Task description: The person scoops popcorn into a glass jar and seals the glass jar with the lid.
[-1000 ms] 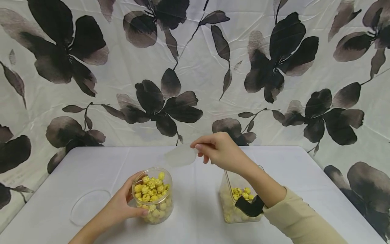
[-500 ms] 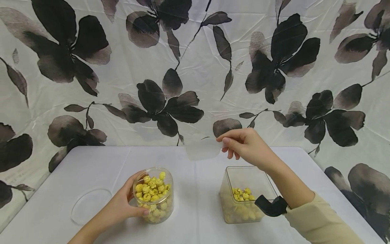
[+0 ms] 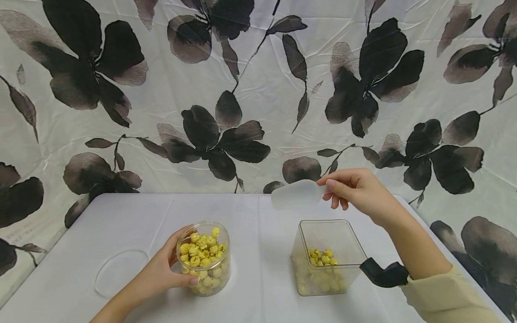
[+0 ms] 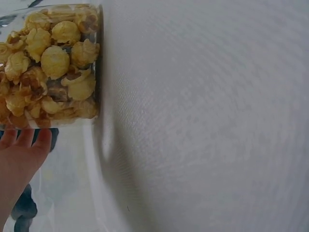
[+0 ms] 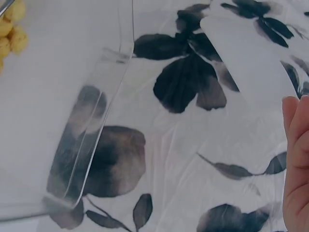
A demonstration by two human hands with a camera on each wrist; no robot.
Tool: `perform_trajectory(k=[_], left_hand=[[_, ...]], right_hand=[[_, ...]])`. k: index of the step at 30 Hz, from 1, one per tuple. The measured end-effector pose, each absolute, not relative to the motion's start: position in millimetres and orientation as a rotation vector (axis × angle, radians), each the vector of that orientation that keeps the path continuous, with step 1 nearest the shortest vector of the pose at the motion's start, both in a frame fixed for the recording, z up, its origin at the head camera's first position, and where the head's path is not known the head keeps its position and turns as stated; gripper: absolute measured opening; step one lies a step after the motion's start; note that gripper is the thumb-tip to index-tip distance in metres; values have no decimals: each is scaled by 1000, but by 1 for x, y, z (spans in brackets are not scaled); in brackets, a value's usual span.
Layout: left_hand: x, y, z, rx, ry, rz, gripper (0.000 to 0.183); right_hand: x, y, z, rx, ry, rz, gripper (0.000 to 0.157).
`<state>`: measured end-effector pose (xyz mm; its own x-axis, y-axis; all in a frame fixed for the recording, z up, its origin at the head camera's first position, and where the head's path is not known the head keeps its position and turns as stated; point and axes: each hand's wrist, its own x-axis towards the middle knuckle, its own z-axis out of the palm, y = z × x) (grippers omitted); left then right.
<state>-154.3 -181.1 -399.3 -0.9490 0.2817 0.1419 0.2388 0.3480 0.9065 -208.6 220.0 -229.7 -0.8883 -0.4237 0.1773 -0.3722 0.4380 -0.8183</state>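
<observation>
My left hand [image 3: 163, 265] holds the side of a round clear jar [image 3: 226, 269], thumb in front and fingers behind. Yellow popcorn [image 3: 200, 252] fills it close to the rim; the left wrist view shows the popcorn [image 4: 54, 62] through the wall. Above the table at the right, my right hand [image 3: 359, 193] pinches the handle of a translucent white scoop [image 3: 298, 194]. Its blade points left, and I see no popcorn on it. Below stands a square clear container [image 3: 299, 242], with popcorn [image 3: 322, 257] in its lower part. The right wrist view shows the scoop [image 5: 244, 53] beyond this container's rim.
A clear round lid [image 3: 97, 269] lies flat on the white table [image 3: 258, 287], left of the jar and partly behind my left forearm. A black wrist strap piece [image 3: 383, 272] hangs by the container's right rim. Behind the table rises a flower-print cloth [image 3: 278, 103].
My right hand has carried the scoop rightward, from above the jar's right side to over the back of the square container. My left hand and the jar stay in place.
</observation>
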Motion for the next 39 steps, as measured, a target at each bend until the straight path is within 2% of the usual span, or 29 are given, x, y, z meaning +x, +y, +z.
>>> perform_trajectory(k=[19,34,39], left_hand=[[-151,-180,-397,494,2548,1711,100],[-153,-181,-400,500,2551,1726,99],[-153,-181,-399,479,2552,1721,99]], right_hand=[[-206,279,-239,-788,2629,-1447,27],[-205,304,-255,-798,2512,-1409,21],[-207,307,-264,-789,2442,-1424,23]])
